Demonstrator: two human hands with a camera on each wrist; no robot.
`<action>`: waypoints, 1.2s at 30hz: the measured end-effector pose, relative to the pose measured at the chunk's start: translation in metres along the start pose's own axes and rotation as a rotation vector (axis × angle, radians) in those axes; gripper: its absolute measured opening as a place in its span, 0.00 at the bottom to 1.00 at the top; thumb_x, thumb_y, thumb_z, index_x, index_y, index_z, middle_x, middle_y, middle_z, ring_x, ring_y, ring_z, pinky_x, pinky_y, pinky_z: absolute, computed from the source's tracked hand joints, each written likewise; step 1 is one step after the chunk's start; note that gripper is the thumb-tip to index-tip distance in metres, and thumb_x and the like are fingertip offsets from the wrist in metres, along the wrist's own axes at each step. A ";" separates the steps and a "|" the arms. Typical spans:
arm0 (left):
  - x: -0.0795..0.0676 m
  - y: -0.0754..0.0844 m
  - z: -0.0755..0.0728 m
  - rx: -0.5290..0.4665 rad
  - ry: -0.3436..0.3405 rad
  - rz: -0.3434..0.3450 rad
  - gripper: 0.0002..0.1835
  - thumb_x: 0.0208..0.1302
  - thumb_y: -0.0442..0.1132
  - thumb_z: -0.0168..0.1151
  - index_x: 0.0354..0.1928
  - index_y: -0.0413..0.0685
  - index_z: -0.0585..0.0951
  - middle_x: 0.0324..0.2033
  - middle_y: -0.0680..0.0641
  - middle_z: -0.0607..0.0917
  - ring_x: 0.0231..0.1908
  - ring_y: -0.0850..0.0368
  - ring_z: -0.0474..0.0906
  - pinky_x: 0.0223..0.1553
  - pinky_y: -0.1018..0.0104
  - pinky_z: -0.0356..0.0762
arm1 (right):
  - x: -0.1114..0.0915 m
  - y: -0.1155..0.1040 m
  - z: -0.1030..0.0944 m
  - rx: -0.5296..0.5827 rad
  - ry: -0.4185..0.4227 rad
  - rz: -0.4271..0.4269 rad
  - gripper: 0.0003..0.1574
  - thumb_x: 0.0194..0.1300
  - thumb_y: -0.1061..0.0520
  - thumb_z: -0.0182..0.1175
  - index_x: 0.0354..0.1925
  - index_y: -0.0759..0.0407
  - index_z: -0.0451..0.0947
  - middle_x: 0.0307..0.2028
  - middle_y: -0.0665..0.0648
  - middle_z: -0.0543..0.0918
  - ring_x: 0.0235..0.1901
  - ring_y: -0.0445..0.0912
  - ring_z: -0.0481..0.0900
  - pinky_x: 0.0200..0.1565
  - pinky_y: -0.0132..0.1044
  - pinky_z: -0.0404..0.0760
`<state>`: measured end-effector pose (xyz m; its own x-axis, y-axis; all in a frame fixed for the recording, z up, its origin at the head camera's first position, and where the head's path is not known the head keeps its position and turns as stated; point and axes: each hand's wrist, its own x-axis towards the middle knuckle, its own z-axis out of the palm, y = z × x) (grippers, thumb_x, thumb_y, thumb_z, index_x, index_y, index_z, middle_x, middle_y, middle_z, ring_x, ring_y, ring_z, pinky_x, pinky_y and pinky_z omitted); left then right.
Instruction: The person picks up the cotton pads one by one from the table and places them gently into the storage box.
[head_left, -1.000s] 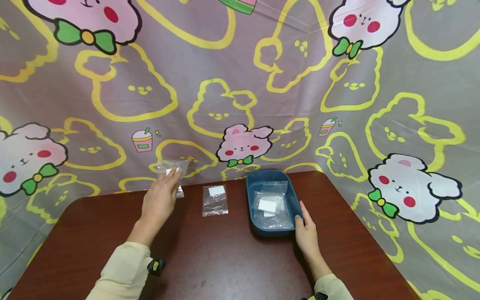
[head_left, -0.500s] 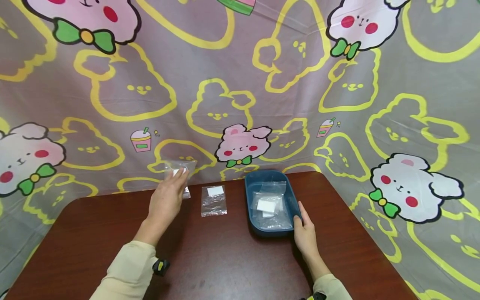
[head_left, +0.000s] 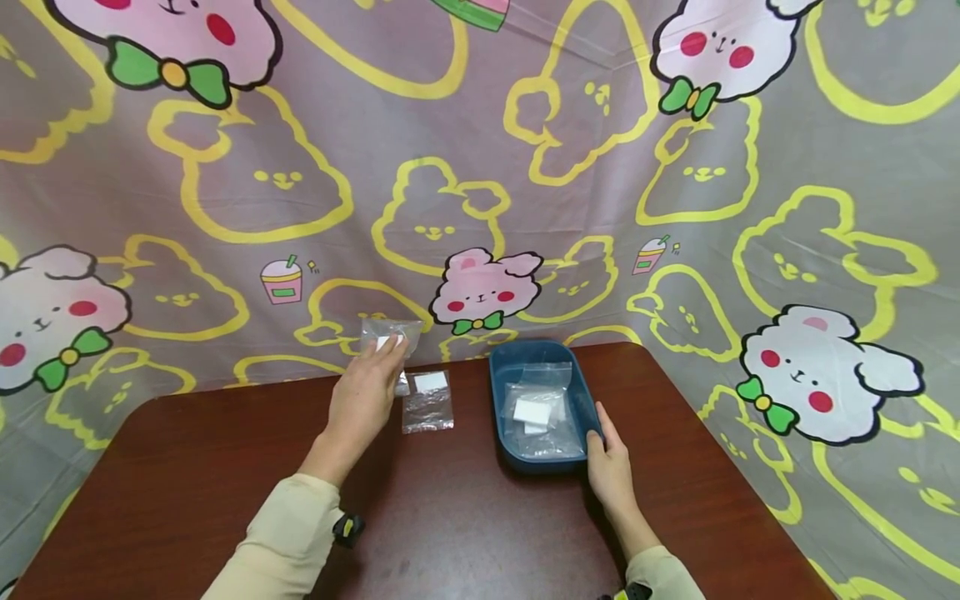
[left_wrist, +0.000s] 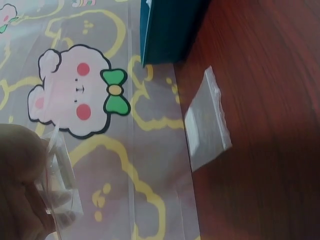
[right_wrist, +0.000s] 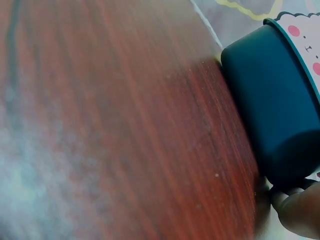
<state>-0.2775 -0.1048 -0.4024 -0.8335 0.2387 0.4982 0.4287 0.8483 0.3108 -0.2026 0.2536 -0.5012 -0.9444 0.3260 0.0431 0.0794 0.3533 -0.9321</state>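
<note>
My left hand (head_left: pixel 365 390) pinches a clear plastic bag (head_left: pixel 408 327) with a white block inside, held up near the back edge of the table. The same bag shows beside the fingers in the left wrist view. Just right of it, a second clear bag (head_left: pixel 428 414) with a white piece lies flat on the table. My right hand (head_left: pixel 611 468) grips the near right corner of a blue plastic bin (head_left: pixel 498 417), thumb over the rim and fingers along the outer side. Inside the bin are clear bags (head_left: pixel 551 442) with white blocks, overlapping each other.
The dark brown wooden table (head_left: pixel 465 533) ends at a cartoon-printed cloth (head_left: pixel 585 200) hanging close behind it and on the right. The bin stands near the table's back edge, to the right of the flat bag.
My left hand has moved right with its bag, from left of the flat bag to right beside it. My right hand and the bin have stayed in place.
</note>
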 end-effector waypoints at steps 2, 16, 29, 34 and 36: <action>0.002 0.004 0.002 -0.003 -0.002 0.009 0.20 0.75 0.37 0.57 0.66 0.45 0.77 0.64 0.42 0.77 0.65 0.34 0.70 0.65 0.39 0.67 | 0.000 0.000 0.000 0.001 0.001 0.002 0.34 0.78 0.60 0.44 0.79 0.52 0.55 0.77 0.58 0.58 0.76 0.53 0.51 0.74 0.56 0.51; 0.008 0.024 0.016 -0.025 -0.019 0.013 0.20 0.75 0.39 0.57 0.66 0.49 0.78 0.64 0.45 0.77 0.65 0.36 0.71 0.65 0.42 0.68 | 0.000 0.001 0.000 0.003 0.005 0.002 0.34 0.78 0.60 0.45 0.78 0.52 0.55 0.76 0.58 0.58 0.76 0.53 0.51 0.74 0.56 0.52; 0.012 0.039 0.026 -0.039 -0.023 0.022 0.20 0.76 0.39 0.56 0.66 0.52 0.79 0.64 0.48 0.78 0.63 0.38 0.74 0.64 0.44 0.70 | 0.001 0.000 0.000 -0.002 0.006 0.005 0.34 0.78 0.60 0.45 0.78 0.52 0.56 0.76 0.59 0.58 0.76 0.54 0.51 0.74 0.56 0.52; 0.013 0.044 0.029 -0.039 -0.022 0.035 0.20 0.75 0.39 0.57 0.67 0.53 0.78 0.64 0.48 0.78 0.63 0.39 0.74 0.64 0.44 0.71 | 0.000 -0.001 0.000 -0.003 0.010 0.004 0.34 0.78 0.60 0.45 0.79 0.50 0.56 0.76 0.58 0.59 0.76 0.53 0.52 0.74 0.56 0.52; 0.013 0.046 0.031 -0.045 -0.017 0.043 0.21 0.74 0.38 0.59 0.66 0.53 0.78 0.64 0.47 0.78 0.63 0.38 0.74 0.62 0.43 0.72 | -0.002 0.000 0.000 -0.002 0.008 0.008 0.35 0.78 0.60 0.45 0.79 0.49 0.55 0.76 0.58 0.58 0.76 0.54 0.51 0.74 0.56 0.52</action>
<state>-0.2791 -0.0487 -0.4067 -0.8195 0.2826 0.4985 0.4790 0.8153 0.3253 -0.2008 0.2531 -0.5014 -0.9412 0.3355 0.0385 0.0874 0.3524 -0.9318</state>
